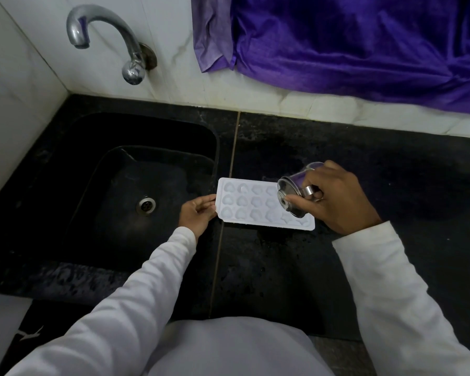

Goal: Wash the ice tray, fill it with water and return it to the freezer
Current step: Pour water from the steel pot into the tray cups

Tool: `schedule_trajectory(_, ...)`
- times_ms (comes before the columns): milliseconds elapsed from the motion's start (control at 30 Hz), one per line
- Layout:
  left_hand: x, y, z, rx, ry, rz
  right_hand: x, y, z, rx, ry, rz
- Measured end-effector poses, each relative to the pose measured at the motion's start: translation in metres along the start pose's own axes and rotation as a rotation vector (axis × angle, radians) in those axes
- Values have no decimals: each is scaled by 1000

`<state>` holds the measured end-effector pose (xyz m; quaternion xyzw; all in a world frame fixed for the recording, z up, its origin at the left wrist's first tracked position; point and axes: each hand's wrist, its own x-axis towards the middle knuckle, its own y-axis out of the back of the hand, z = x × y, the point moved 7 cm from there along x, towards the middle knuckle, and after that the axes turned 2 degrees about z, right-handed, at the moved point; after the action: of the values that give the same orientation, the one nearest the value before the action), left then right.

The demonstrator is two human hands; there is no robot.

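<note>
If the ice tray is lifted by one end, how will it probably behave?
The tray looks like thin plastic, so it may flex. Its pockets are shallow, so any water could spill when tilted. The counter looks wet, so it might slide.

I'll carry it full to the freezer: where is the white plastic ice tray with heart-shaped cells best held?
Probably the flat rim at both short ends, coming in level from the sides: the white plastic ice tray lies flat, long and shallow. The left hand holds its left end.
</note>
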<state>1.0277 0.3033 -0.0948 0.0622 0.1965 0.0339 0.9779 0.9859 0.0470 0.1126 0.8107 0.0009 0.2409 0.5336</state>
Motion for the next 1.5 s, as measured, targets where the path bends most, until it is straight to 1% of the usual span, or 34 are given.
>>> schedule_trajectory(900, -3, -1, 2, -61, 19, 6, -7, 1, 2, 5, 5, -14)
schedule_trajectory(1267, 0, -1, -1, -45, 20, 4, -8, 7, 4, 26, 18, -11)
schedule_trajectory(1500, -1, -1, 0, -44, 16, -2, -11, 9, 13, -11, 11, -41)
